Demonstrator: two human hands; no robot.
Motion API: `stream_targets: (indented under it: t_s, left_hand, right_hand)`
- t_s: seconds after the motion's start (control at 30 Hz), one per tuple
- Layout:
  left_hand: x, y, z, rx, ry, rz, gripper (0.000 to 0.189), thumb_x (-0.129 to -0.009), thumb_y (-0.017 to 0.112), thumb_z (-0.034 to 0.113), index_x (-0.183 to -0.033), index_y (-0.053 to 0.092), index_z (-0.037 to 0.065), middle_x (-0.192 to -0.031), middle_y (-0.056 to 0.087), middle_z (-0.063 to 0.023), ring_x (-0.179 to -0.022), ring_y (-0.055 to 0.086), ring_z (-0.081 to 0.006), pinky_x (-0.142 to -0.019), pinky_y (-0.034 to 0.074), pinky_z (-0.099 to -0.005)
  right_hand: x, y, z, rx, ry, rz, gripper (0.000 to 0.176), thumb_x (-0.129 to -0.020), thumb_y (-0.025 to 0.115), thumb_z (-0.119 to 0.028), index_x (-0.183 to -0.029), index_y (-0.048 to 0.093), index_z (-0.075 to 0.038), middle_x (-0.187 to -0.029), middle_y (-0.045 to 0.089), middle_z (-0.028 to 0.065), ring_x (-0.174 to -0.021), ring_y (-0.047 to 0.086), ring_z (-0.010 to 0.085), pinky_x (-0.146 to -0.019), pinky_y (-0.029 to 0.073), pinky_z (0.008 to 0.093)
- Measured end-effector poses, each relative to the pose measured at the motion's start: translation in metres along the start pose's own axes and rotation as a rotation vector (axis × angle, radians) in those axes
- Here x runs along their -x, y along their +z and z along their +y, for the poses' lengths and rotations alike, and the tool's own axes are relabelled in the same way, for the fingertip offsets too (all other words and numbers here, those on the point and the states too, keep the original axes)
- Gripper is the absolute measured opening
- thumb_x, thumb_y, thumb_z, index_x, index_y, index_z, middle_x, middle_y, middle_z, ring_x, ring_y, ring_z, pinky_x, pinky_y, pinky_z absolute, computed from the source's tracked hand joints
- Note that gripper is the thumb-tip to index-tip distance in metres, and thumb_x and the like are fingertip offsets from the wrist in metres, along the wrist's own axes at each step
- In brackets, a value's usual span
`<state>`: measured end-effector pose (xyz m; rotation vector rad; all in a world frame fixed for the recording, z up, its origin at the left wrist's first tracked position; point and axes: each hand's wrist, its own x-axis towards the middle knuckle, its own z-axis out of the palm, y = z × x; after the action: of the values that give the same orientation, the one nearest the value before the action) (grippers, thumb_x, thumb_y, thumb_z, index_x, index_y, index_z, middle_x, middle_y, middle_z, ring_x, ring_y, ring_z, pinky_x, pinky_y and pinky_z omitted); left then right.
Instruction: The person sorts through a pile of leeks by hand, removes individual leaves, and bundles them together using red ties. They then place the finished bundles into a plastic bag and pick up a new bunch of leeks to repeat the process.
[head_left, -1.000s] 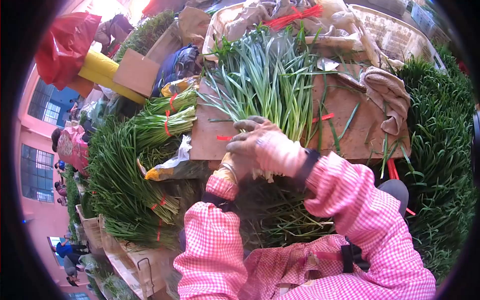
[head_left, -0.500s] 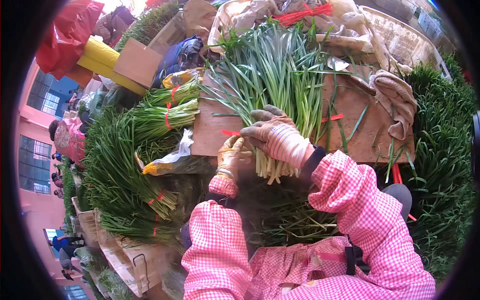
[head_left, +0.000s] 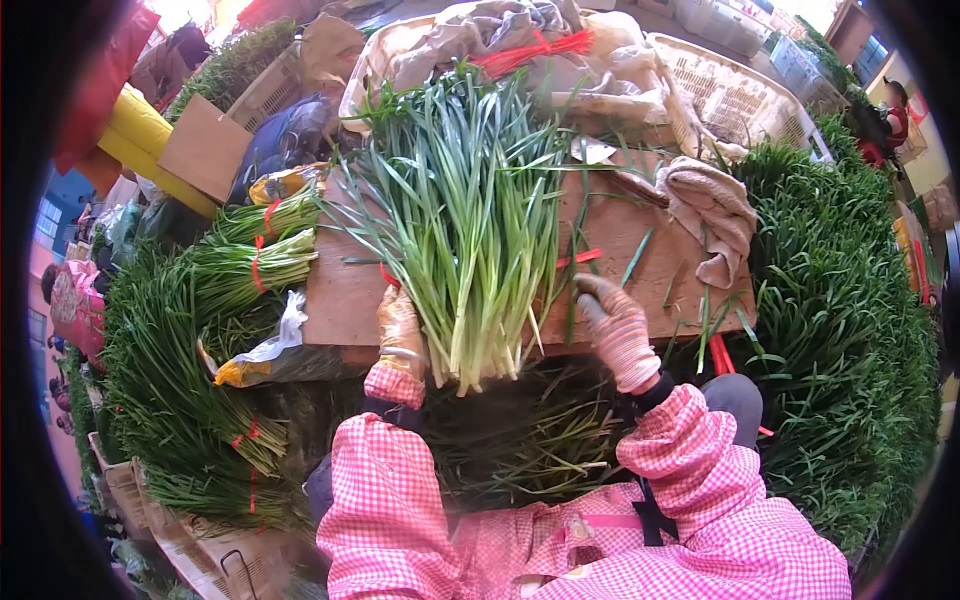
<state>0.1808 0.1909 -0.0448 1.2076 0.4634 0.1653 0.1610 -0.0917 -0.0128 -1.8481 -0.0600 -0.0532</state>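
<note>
A loose sheaf of long green stalks (head_left: 470, 240) lies on the brown board (head_left: 640, 240), its pale cut ends over the near edge. A red strip (head_left: 578, 258) passes beneath it, showing on both sides. Gloved, my left hand (head_left: 400, 330) is at the sheaf's left side, with fingertips closed at the strip's left end. My right hand (head_left: 612, 325), in a striped glove with dark fingertips, is just right of the sheaf, below the strip's right end. Its thumb and fingers are bent; whether they hold anything cannot be made out.
Bundles tied in red (head_left: 255, 262) are stacked at the left. A beige cloth (head_left: 705, 215) lies on the board's right. Behind stands a crate with red strips (head_left: 535, 52). Greens (head_left: 830, 330) are heaped at the right. A person in pink (head_left: 75, 305) is far left.
My right hand has left the top of the sheaf and moved to its right side. My left hand remains by the strip's left end. The view has shifted, moving the scene left.
</note>
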Motion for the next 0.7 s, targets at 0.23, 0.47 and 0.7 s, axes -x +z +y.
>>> stream_targets:
  t_s: [0.23, 0.47, 0.7]
  left_hand:
    - [-0.016, -0.021, -0.009, -0.025, -0.094, 0.059, 0.031, -0.090, 0.051, 0.030, -0.109, 0.060, 0.007, -0.103, 0.065, -0.0106, -0.088, 0.063, -0.0222, -0.076, 0.052, -0.0361]
    - [-0.009, -0.015, 0.008, 0.083, -0.272, 0.107, 0.025, -0.087, 0.056, 0.028, -0.103, 0.061, 0.011, -0.091, 0.065, -0.0050, -0.077, 0.062, -0.0198, -0.067, 0.050, -0.0356]
    - [0.004, -0.005, 0.023, 0.060, -0.315, 0.103, 0.023, -0.088, 0.056, 0.026, -0.105, 0.059, 0.011, -0.092, 0.064, -0.0055, -0.080, 0.060, -0.0205, -0.070, 0.049, -0.0367]
  right_hand:
    - [-0.004, 0.013, -0.012, 0.995, -0.265, 0.115, 0.027, -0.078, 0.062, -0.024, -0.100, 0.057, -0.008, -0.092, 0.060, 0.0160, -0.087, 0.059, 0.0329, -0.075, 0.047, 0.0452]
    - [0.049, -0.023, -0.017, 0.509, -0.367, -0.528, 0.009, -0.074, 0.059, -0.011, -0.083, 0.061, -0.009, -0.077, 0.059, 0.0133, -0.068, 0.059, 0.0337, -0.062, 0.050, 0.0398]
    - [0.007, -0.002, -0.036, 0.633, -0.210, -0.241, 0.023, -0.084, 0.059, -0.022, -0.102, 0.061, -0.009, -0.095, 0.063, 0.0138, -0.082, 0.062, 0.0311, -0.071, 0.050, 0.0374]
